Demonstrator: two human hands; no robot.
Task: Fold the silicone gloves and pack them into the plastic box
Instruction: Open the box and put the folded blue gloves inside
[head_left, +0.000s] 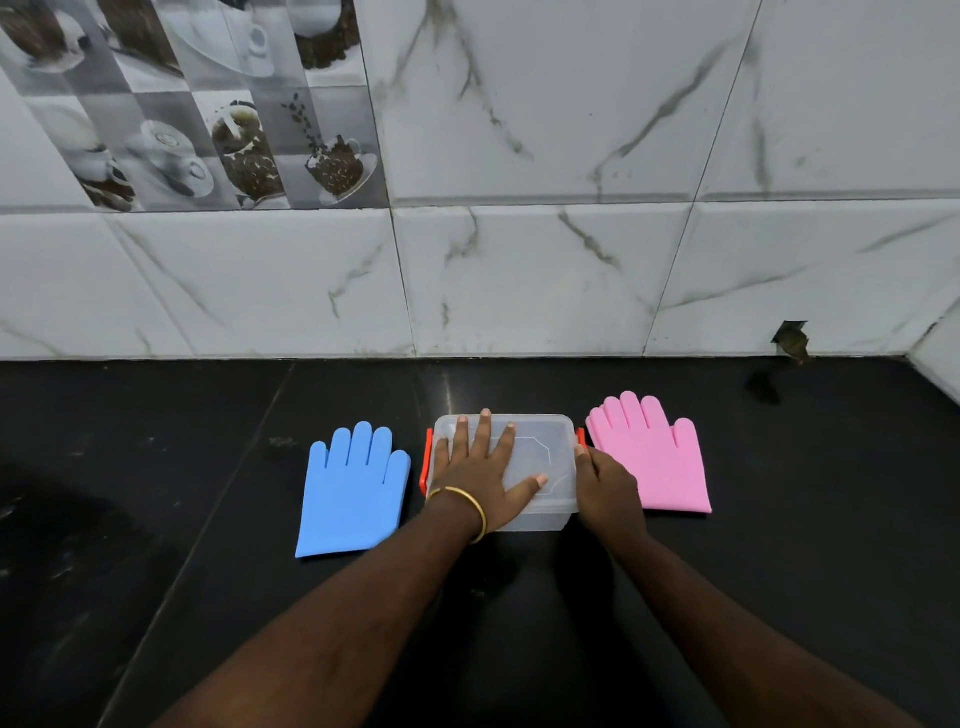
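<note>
Judging by their look, we expect the two silicone gloves to be light, floppy and a little grippy, so they should bend over easily at the palm but may spring back open unless we pinch the fold; the cuff edge or the finger tips seem the best places to take hold. We see the blue glove (352, 493) lying flat on the black counter (156, 519) just left of the plastic box (540, 457), fingers pointing at the wall, and the pink glove (652, 457) flat just beside the box's right end, both unfolded. The box is small, translucent and probably light and stiff, with its clear lid on and an orange clip (424, 465) at each end. Our left hand (480, 467) lies spread flat on the lid, fingers wide, a gold bangle (470, 506) on the wrist. Our right hand (605, 486) curls at the box's right end by the clip, fingers narrow; whether it grips the clip we cannot tell. Behind stands a marbled tile wall (571, 260)
</note>
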